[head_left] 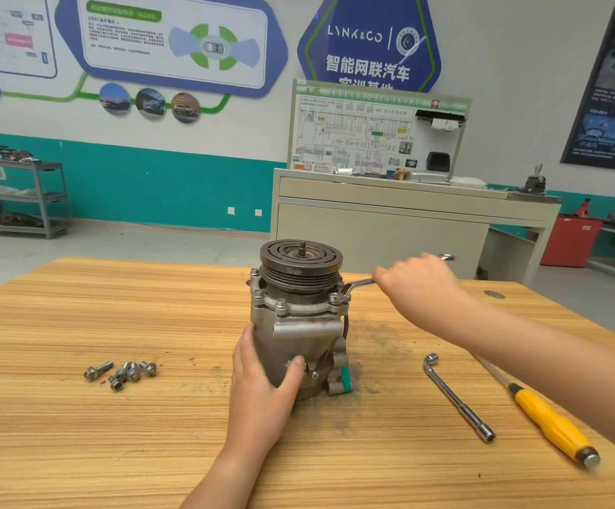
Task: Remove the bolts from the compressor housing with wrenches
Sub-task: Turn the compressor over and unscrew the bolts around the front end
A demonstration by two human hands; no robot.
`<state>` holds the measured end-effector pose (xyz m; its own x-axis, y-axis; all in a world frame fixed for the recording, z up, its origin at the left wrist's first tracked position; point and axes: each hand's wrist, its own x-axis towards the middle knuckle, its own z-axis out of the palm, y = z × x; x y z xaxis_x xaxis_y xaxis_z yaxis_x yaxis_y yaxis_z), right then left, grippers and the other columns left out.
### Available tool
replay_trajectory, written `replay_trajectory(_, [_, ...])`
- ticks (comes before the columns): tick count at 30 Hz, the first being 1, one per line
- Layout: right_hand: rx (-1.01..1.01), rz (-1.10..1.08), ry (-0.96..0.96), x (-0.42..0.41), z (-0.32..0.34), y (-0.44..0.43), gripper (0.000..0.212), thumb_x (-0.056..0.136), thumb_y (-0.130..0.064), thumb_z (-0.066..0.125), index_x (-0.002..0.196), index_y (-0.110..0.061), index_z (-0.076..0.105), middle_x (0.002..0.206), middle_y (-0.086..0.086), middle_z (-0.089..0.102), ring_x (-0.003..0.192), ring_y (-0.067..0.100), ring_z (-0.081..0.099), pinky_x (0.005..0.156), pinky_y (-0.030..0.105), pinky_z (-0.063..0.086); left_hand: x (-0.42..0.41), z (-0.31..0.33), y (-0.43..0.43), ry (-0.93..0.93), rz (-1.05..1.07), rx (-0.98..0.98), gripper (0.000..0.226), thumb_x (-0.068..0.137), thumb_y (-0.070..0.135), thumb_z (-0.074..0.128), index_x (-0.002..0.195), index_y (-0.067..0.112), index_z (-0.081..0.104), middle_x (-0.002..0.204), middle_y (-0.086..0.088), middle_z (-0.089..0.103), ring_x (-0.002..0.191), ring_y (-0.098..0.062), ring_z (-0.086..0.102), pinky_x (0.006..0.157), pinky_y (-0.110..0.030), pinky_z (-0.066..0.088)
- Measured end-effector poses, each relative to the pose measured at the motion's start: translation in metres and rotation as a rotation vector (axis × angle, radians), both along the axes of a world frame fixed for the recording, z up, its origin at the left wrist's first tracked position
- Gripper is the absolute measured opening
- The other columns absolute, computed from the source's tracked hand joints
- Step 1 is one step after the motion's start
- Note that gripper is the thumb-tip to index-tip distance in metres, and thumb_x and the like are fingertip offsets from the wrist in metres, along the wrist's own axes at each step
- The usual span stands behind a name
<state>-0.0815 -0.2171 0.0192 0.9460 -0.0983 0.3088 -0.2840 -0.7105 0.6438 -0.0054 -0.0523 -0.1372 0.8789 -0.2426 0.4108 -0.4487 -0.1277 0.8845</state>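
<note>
A grey metal compressor (pixel 300 325) stands upright on the wooden table (pixel 78 435), its grooved pulley on top. Several bolts (pixel 281 304) sit in the flange ring below the pulley. My left hand (pixel 262 394) grips the lower front of the housing. My right hand (pixel 416 284) holds the handle of a wrench (pixel 357 284) whose head sits on a bolt at the flange's right side. Several removed bolts (pixel 126 372) lie loose on the table to the left.
An L-shaped socket wrench (pixel 456 396) and a yellow-handled screwdriver (pixel 552 426) lie on the table to the right, under my right forearm. A cabinet with a wiring display board (pixel 379 214) stands behind the table. A metal shelf cart (pixel 19 196) is at far left.
</note>
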Motion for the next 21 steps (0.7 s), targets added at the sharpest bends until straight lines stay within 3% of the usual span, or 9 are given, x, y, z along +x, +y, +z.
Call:
replay_trajectory(3, [0.047, 0.053, -0.064, 0.028, -0.016, -0.012, 0.025, 0.091, 0.0, 0.04, 0.113, -0.009, 0.047, 0.109, 0.007, 0.061, 0.102, 0.025, 0.057, 0.087, 0.032, 0.038, 0.0, 0.0, 0.0, -0.011, 0.004, 0.001, 0.084, 0.082, 0.036, 0.065, 0.148, 0.027, 0.014, 0.15, 0.006, 0.023, 0.131, -0.003, 0.024, 0.105, -0.023, 0.024])
replay_trajectory(5, [0.092, 0.124, -0.122, 0.043, -0.026, -0.015, 0.027, 0.09, 0.002, 0.039, 0.112, -0.01, 0.049, 0.11, 0.007, 0.06, 0.103, 0.023, 0.056, 0.088, 0.03, 0.038, 0.0, 0.0, 0.0, -0.022, 0.004, -0.001, 0.084, 0.082, 0.035, 0.066, 0.148, 0.027, 0.015, 0.149, 0.007, 0.024, 0.124, 0.003, 0.023, 0.103, -0.021, 0.024])
replay_trajectory(9, [0.283, 0.162, -0.283, 0.047, -0.03, -0.016, 0.024, 0.092, -0.004, 0.037, 0.109, -0.011, 0.053, 0.103, 0.004, 0.063, 0.096, 0.023, 0.058, 0.069, 0.028, 0.038, -0.001, 0.0, 0.001, -0.023, -0.001, 0.003, 0.084, 0.082, 0.035, 0.065, 0.148, 0.027, 0.015, 0.15, 0.007, 0.023, 0.123, 0.003, 0.023, 0.104, -0.022, 0.024])
replay_trajectory(13, [0.56, 0.249, -0.547, 0.009, -0.032, -0.01, 0.027, 0.098, -0.02, 0.038, 0.118, -0.008, 0.051, 0.073, 0.003, 0.058, 0.065, 0.028, 0.059, 0.051, 0.03, 0.038, 0.0, -0.001, 0.0, -0.025, 0.002, 0.003, 0.084, 0.082, 0.035, 0.066, 0.148, 0.026, 0.015, 0.15, 0.006, 0.023, 0.127, 0.001, 0.022, 0.106, -0.022, 0.023])
replay_trajectory(15, [0.521, 0.259, -0.492, -0.015, -0.034, -0.002, 0.03, 0.098, -0.021, 0.038, 0.124, -0.01, 0.047, 0.073, 0.002, 0.059, 0.061, 0.029, 0.058, 0.049, 0.033, 0.042, 0.001, -0.001, 0.0, -0.032, 0.005, 0.004, 0.084, 0.082, 0.035, 0.066, 0.148, 0.025, 0.015, 0.15, 0.006, 0.023, 0.126, 0.003, 0.022, 0.105, -0.021, 0.022])
replay_trajectory(17, [0.431, 0.151, -0.356, -0.032, -0.036, 0.004, 0.037, 0.098, -0.022, 0.036, 0.135, -0.019, 0.034, 0.086, 0.0, 0.063, 0.071, 0.026, 0.06, 0.054, 0.032, 0.042, 0.002, -0.002, -0.001, -0.033, 0.01, 0.004, 0.084, 0.082, 0.033, 0.066, 0.148, 0.023, 0.016, 0.15, 0.004, 0.024, 0.129, -0.001, 0.023, 0.105, -0.021, 0.021])
replay_trajectory(21, [0.371, -0.001, -0.166, -0.042, -0.032, 0.018, 0.052, 0.095, -0.015, 0.032, 0.143, -0.028, 0.014, 0.075, -0.004, 0.042, 0.069, 0.022, 0.044, 0.054, 0.031, 0.028, 0.002, -0.002, -0.002, -0.031, 0.014, -0.001, 0.084, 0.082, 0.031, 0.067, 0.148, 0.022, 0.017, 0.149, 0.003, 0.026, 0.128, 0.002, 0.023, 0.104, -0.019, 0.021])
